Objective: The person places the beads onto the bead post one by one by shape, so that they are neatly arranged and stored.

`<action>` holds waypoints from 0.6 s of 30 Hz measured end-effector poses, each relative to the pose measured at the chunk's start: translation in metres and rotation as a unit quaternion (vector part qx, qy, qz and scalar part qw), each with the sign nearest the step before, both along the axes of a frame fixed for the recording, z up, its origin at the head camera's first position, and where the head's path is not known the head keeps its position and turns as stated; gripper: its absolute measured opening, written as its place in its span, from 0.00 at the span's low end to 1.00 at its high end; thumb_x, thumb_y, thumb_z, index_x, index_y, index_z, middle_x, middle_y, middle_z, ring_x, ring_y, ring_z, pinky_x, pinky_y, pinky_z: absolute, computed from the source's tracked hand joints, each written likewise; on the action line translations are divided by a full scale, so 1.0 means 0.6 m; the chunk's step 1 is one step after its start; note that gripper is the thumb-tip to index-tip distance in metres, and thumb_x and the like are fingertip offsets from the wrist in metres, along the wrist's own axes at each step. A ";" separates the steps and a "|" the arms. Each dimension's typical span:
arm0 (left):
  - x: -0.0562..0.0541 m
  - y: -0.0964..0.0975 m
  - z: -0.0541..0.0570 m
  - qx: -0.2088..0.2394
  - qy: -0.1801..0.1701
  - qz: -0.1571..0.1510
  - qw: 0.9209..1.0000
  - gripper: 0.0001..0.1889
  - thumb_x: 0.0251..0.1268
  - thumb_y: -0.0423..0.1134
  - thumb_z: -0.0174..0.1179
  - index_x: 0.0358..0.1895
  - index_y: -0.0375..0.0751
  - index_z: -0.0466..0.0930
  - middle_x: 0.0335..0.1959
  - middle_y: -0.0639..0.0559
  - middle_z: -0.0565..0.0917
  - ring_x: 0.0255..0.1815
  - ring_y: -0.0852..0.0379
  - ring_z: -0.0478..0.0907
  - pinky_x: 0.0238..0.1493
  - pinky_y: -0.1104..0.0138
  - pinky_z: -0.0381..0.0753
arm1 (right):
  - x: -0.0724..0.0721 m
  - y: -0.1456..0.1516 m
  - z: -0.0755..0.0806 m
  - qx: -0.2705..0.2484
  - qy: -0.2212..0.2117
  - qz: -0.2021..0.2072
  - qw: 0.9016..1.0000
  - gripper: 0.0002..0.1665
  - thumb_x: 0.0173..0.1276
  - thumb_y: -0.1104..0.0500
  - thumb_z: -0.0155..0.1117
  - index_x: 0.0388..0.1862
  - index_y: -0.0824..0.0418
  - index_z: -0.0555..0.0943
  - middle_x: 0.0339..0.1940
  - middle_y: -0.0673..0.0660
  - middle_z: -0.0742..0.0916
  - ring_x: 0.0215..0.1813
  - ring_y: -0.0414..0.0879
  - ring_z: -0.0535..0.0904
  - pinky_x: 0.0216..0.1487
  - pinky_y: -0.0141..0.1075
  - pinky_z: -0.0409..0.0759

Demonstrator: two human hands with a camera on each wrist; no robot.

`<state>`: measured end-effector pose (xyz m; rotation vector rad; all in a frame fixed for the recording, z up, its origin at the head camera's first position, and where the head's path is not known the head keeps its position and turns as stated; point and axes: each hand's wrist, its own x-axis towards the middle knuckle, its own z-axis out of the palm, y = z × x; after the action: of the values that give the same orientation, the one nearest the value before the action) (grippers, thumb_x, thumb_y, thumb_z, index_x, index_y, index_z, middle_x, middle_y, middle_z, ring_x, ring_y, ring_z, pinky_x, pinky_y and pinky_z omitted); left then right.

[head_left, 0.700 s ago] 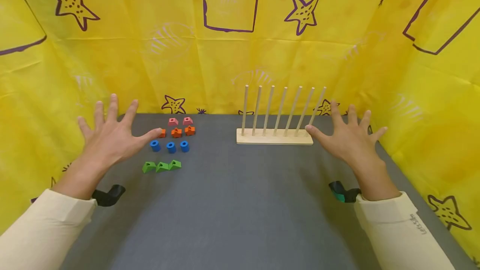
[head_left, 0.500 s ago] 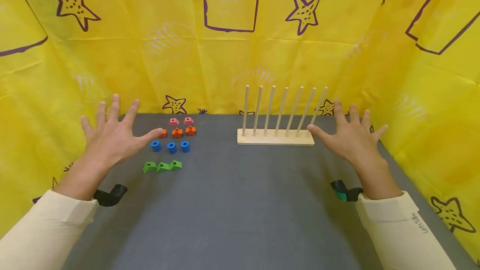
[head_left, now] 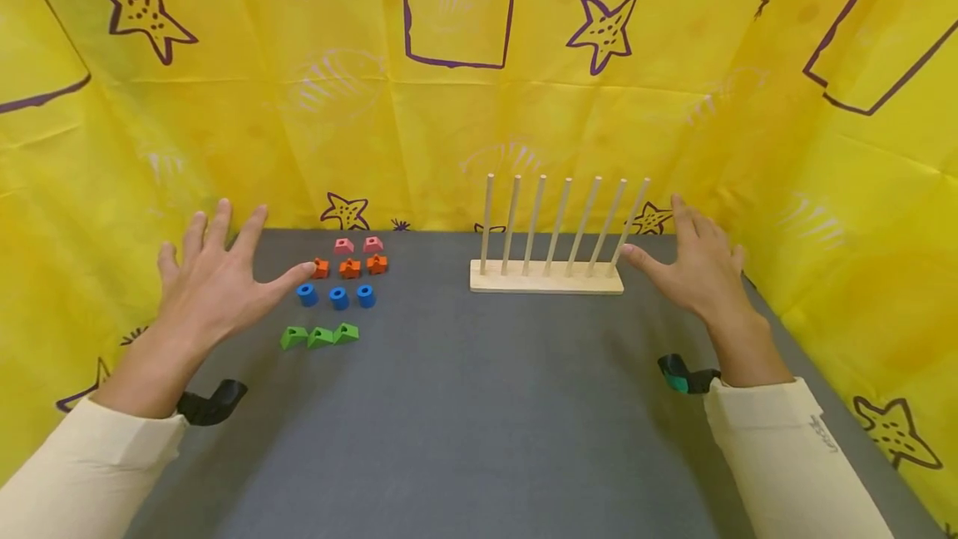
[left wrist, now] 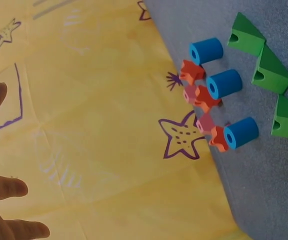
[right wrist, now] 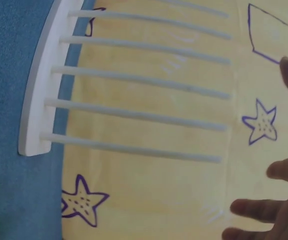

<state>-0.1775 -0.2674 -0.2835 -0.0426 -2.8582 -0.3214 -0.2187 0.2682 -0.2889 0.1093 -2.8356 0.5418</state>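
My left hand [head_left: 217,289] hovers with fingers spread left of the small holed blocks, its thumb tip overlapping the leftmost orange star block [head_left: 319,269] in the head view. Three blue cylinders [head_left: 338,299] stand in front of the star row, and three green triangular blocks [head_left: 320,337] lie nearer me. Two pink blocks [head_left: 372,244] sit behind the stars. On the right, a wooden peg rack [head_left: 546,283] holds several upright rods. My right hand [head_left: 699,273] is held beside its right end, thumb out toward the last rod and other fingers extended. Both hands hold nothing.
A yellow cloth [head_left: 449,123] with purple starfish drawings walls in the back and both sides of the grey table [head_left: 479,422]. Black wrist mounts stick out inward from the left wrist [head_left: 213,403] and the right wrist [head_left: 687,375].
The fingers of my right hand have drawn closer together, and its thumb has moved slightly right of the rack. My left hand has shifted a little to the left. The blocks and rack stay put.
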 end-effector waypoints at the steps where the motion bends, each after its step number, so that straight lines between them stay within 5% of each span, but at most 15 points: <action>1: 0.001 0.000 0.000 0.000 0.003 0.000 1.000 0.52 0.59 0.75 0.47 0.78 0.47 0.41 0.76 0.32 0.35 0.73 0.30 0.28 0.58 0.29 0.28 | -0.003 0.002 -0.003 -0.006 0.010 0.002 1.000 0.62 0.61 0.25 0.53 0.80 0.54 0.38 0.74 0.71 0.56 0.71 0.72 0.48 0.58 0.76 0.38; 8: 0.009 0.000 0.000 0.002 0.024 -0.005 1.000 0.51 0.59 0.73 0.49 0.78 0.47 0.42 0.76 0.33 0.37 0.73 0.30 0.32 0.58 0.28 0.33 | -0.019 0.019 -0.020 -0.072 0.052 0.033 0.995 0.58 0.64 0.33 0.58 0.80 0.56 0.41 0.75 0.71 0.56 0.72 0.72 0.49 0.62 0.71 0.42; 12: 0.013 0.002 -0.002 -0.001 0.035 -0.009 0.999 0.51 0.59 0.72 0.50 0.78 0.46 0.44 0.76 0.32 0.39 0.72 0.29 0.35 0.57 0.28 0.36 | -0.022 0.025 -0.032 -0.126 0.039 0.035 0.991 0.57 0.65 0.35 0.59 0.80 0.51 0.38 0.77 0.67 0.51 0.74 0.69 0.43 0.62 0.72 0.36; 18: 0.016 0.003 -0.004 -0.003 0.050 -0.012 0.999 0.51 0.59 0.71 0.52 0.77 0.44 0.46 0.75 0.31 0.43 0.72 0.28 0.39 0.57 0.28 0.40 | -0.037 0.034 -0.059 -0.193 0.012 0.032 0.981 0.56 0.66 0.36 0.60 0.79 0.45 0.36 0.77 0.64 0.53 0.75 0.67 0.41 0.63 0.71 0.41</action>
<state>-0.1680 -0.2656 -0.2862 -0.0910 -2.7623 -0.3077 -0.2409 0.2888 -0.3245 0.1319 -2.6524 1.0821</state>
